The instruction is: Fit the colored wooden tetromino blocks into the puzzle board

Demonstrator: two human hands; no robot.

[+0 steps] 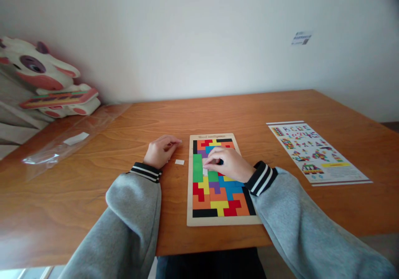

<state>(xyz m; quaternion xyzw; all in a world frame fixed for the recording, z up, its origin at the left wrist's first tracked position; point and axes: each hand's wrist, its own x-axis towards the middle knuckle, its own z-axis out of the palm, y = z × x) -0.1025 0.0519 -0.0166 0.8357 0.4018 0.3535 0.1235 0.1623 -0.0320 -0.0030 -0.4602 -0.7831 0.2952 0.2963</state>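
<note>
Wood frames the puzzle board [190, 187] on the worktop [149, 121]; over it the right hand [230, 162] is narrowed, its hold unclear. At the board's ten o'clock, the left hand [160, 151] is narrowed, hold unclear; a white piece [179, 162] lies at its four o'clock.

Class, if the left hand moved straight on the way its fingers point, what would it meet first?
Most likely the left edge of the puzzle board, just beyond the fingertips of the left hand. The hand's height above the table is unclear, so it might pass over.
</note>
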